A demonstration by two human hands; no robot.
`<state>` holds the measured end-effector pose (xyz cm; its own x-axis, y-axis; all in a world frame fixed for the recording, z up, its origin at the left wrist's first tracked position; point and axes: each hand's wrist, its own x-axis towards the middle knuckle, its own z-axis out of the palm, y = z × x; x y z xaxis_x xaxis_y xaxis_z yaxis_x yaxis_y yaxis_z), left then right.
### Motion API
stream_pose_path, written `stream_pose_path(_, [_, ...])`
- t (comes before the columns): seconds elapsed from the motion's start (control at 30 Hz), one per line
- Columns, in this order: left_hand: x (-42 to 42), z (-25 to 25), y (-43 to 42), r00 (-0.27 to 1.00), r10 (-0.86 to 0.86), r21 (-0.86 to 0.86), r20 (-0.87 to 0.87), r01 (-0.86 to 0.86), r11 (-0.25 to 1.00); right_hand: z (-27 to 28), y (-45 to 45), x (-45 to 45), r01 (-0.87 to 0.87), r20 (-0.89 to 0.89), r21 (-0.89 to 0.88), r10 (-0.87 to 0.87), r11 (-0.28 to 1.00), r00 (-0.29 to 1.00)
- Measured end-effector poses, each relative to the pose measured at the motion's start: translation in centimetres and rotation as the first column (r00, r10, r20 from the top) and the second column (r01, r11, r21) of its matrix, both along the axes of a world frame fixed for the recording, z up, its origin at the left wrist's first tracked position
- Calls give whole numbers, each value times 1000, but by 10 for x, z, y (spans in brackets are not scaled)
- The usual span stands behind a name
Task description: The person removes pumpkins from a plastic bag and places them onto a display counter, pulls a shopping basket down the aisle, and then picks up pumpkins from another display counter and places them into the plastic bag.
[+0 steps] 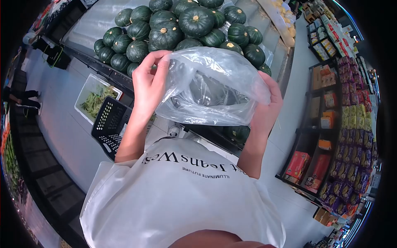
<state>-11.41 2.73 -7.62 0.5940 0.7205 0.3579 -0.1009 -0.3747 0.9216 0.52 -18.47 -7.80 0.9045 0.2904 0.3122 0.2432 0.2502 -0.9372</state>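
A clear plastic bag (pixel 211 118) is spread wide between my two hands, its mouth facing up toward me. My left hand (pixel 151 78) pinches the bag's left edge between thumb and fingers. At the opposite edge, my right hand (pixel 266 105) grips the plastic, with part of its fingers behind the film. Just beyond the bag, a heap of dark green pumpkins (pixel 196 20) rests on the display stand (pixel 93 33). One more pumpkin (pixel 237 133) shows below the bag, near my right forearm.
A black shopping basket (pixel 108 124) stands by my left forearm, beside a white foam box (pixel 86 91) holding leafy greens (pixel 97 101). Shelves with packaged snacks (pixel 349 144) and red boxes (pixel 297 165) line the right. Yellowish produce (pixel 285 18) lies at the back right. Another person (pixel 27 99) is far left.
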Motion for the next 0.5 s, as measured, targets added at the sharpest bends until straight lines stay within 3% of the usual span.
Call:
stream_pose_path(0.07, [-11,6,-7,997,64,1,53,-64,998,6,6,-8,-4,123,-113,18,994,992])
stream_pose_path(0.17, [-35,-3,-15,991,133,-41,26,-131,990,-1,17,-18,-72,316,-145,115,987,942])
stream_pose_path(0.2, [-44,-12,-19,989,147,-43,-25,-148,988,-4,23,-28,-145,306,-106,171,984,937])
stream_pose_path(0.27, [-54,-29,-40,987,153,-87,49,-149,985,-16,33,-50,-358,289,-135,382,924,878])
stream_pose_path(0.33, [-78,-56,-62,999,50,-82,-7,-51,995,-37,44,-76,-555,305,-199,589,808,748])
stream_pose_path(0.4, [-95,-97,-87,997,70,-315,-31,-76,946,-55,51,-108,-607,321,-266,662,749,677])
stream_pose_path(0.47, [-105,-161,-102,995,83,-372,61,-55,927,-75,52,-127,-636,326,-423,763,646,558])
stream_pose_path(0.5, [-111,-168,-103,997,57,-391,59,-30,920,-87,51,-135,-653,268,-440,785,616,559])
